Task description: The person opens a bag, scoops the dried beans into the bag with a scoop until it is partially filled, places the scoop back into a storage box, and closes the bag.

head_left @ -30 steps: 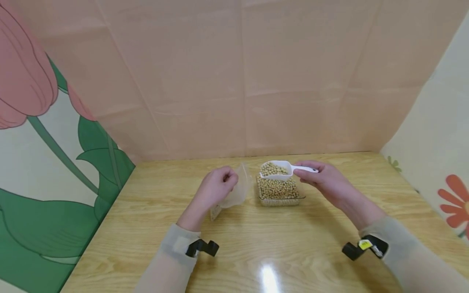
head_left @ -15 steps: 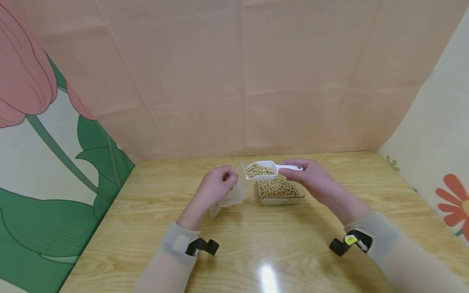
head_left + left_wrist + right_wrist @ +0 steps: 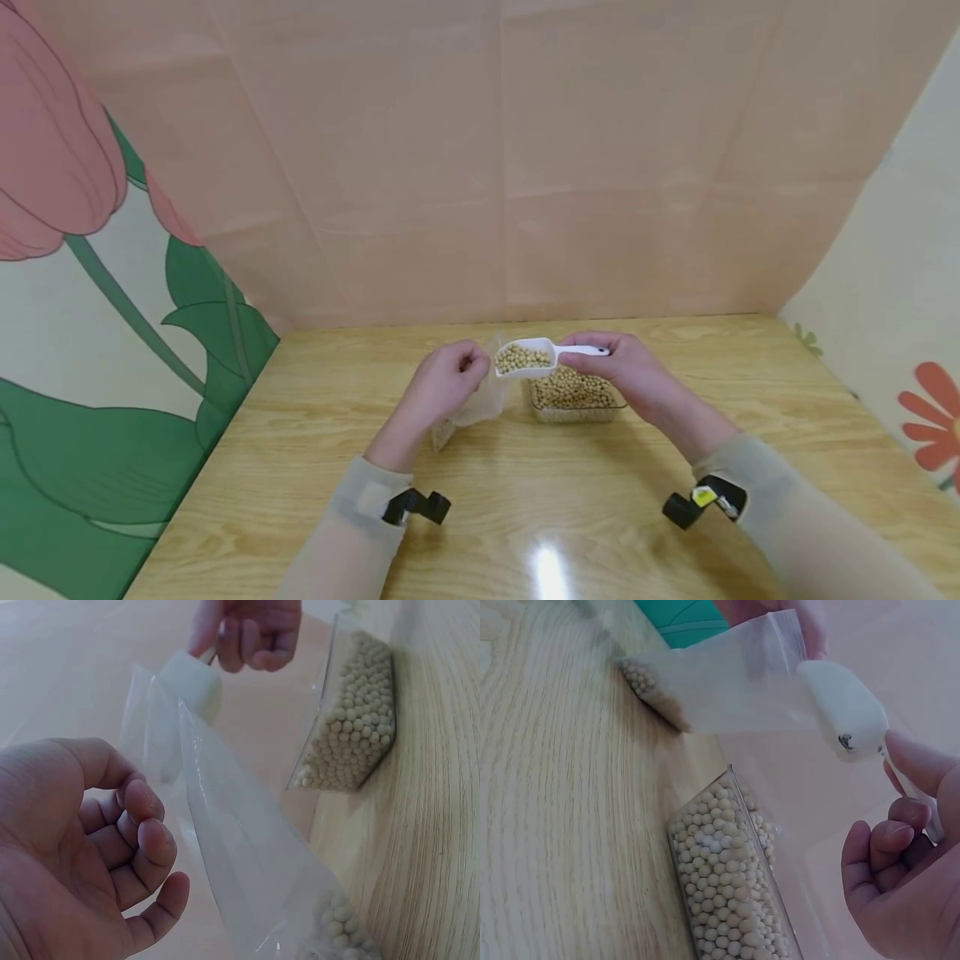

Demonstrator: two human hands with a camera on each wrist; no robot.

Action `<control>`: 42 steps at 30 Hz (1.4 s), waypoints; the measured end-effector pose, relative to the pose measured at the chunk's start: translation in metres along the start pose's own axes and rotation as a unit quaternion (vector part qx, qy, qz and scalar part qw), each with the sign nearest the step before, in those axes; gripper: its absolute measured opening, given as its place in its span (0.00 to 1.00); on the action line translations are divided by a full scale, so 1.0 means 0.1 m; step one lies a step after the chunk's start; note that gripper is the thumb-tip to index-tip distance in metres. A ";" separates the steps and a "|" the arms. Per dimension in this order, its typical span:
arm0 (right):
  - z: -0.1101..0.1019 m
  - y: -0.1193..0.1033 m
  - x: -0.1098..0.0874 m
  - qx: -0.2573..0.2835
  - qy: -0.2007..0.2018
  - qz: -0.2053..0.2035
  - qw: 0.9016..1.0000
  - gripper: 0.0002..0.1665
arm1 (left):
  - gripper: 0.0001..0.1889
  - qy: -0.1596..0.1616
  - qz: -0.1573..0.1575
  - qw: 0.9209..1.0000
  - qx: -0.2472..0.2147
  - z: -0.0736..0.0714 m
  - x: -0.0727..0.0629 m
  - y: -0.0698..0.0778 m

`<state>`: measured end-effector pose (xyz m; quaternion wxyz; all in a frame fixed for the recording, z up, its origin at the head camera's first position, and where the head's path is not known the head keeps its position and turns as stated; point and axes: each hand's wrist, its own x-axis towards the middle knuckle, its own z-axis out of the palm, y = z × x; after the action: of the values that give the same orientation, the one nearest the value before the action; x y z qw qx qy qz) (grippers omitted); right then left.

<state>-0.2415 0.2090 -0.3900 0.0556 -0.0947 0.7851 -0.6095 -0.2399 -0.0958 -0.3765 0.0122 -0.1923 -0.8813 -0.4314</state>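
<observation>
My left hand (image 3: 446, 379) pinches the top edge of a clear plastic bag (image 3: 480, 406), fingers curled. In the right wrist view, a small heap of pale round beans (image 3: 639, 677) lies in the bag's bottom corner. My right hand (image 3: 626, 371) grips the handle of a white scoop (image 3: 553, 354), thumb on top. Beans (image 3: 521, 358) that look like soybeans fill the scoop. Its front lip is at the bag's mouth, close to my left fingers; the left wrist view shows the scoop (image 3: 193, 684) behind the bag's film.
Below the scoop, a clear rectangular container (image 3: 576, 415) full of the same beans stands on the wooden table (image 3: 480, 508). A pink sheet (image 3: 495, 167) hangs behind the table, and flower-patterned panels (image 3: 225, 333) flank it.
My right hand has carried the loaded scoop leftward from above the container to the bag's mouth, lowering it slightly at the end. My left hand and the bag have stayed nearly still.
</observation>
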 end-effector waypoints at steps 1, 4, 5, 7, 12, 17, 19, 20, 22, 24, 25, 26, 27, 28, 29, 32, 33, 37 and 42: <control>0.00 -0.01 0.00 -0.006 0.002 0.004 1.000 0.26 | 0.11 0.000 0.000 1.000 0.000 0.00 0.00 0.00; 0.01 -0.04 0.00 -0.026 0.005 0.011 1.000 0.28 | 0.11 0.001 0.002 1.000 0.000 0.00 0.00 -0.01; 0.01 -0.05 0.00 -0.031 0.007 0.013 0.999 0.28 | 0.11 0.003 0.003 1.000 0.000 0.00 0.00 -0.01; 0.02 -0.08 0.00 -0.040 0.009 0.015 0.999 0.28 | 0.11 0.004 0.006 1.000 0.000 0.00 0.00 -0.02; 0.03 -0.15 0.01 -0.071 0.019 0.014 0.997 0.28 | 0.11 0.006 0.008 1.000 0.001 0.00 -0.01 -0.01; 0.05 -0.24 0.01 -0.121 0.027 0.008 0.992 0.28 | 0.11 0.007 0.010 1.000 0.002 0.00 -0.02 -0.01; 0.07 -0.28 0.00 -0.134 0.028 0.001 0.991 0.27 | 0.11 0.008 0.012 1.000 0.003 0.00 -0.02 -0.01; 0.07 -0.30 -0.01 -0.140 0.028 -0.002 0.990 0.27 | 0.11 0.008 0.013 1.000 0.002 0.00 -0.02 -0.01; 0.08 -0.33 -0.02 -0.150 0.025 -0.011 0.988 0.26 | 0.11 0.008 0.014 1.000 0.002 0.00 -0.02 -0.01; 0.09 -0.35 -0.03 -0.158 0.022 -0.020 0.987 0.25 | 0.11 0.008 0.013 1.000 0.000 0.00 -0.03 -0.01; 0.09 -0.36 -0.03 -0.161 0.021 -0.024 0.986 0.24 | 0.11 0.006 0.013 1.000 -0.001 0.00 -0.03 -0.01; 0.09 -0.37 -0.04 -0.164 0.021 -0.028 0.986 0.24 | 0.11 0.006 0.012 1.000 -0.002 0.00 -0.03 0.00; 0.09 -0.38 -0.04 -0.165 0.020 -0.033 0.986 0.23 | 0.11 0.005 0.010 1.000 -0.003 0.00 -0.03 0.00; 0.09 -0.39 -0.05 -0.165 0.019 -0.036 0.985 0.23 | 0.11 0.005 0.009 1.000 -0.003 -0.01 -0.03 0.00; 0.10 -0.39 -0.05 -0.165 0.019 -0.039 0.985 0.23 | 0.11 0.005 0.009 1.000 -0.002 0.00 -0.03 0.00; 0.10 -0.42 -0.07 -0.174 0.018 -0.048 0.983 0.22 | 0.11 0.005 0.008 1.000 -0.001 -0.01 -0.03 0.00; 0.11 -0.43 -0.07 -0.181 0.018 -0.053 0.982 0.21 | 0.11 0.005 0.009 1.000 -0.001 -0.01 -0.03 0.00; 0.15 -0.49 -0.10 -0.218 0.025 -0.083 0.972 0.18 | 0.11 0.004 0.010 1.000 -0.002 -0.01 -0.02 0.00; 0.21 -0.55 -0.13 -0.260 0.039 -0.128 0.956 0.14 | 0.10 0.008 0.012 1.000 0.002 -0.01 0.00 0.00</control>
<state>-0.2207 0.1791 -0.3424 -0.0802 -0.1822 0.8992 -0.3895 -0.2398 -0.0967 -0.3758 0.0245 -0.1991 -0.8799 -0.4308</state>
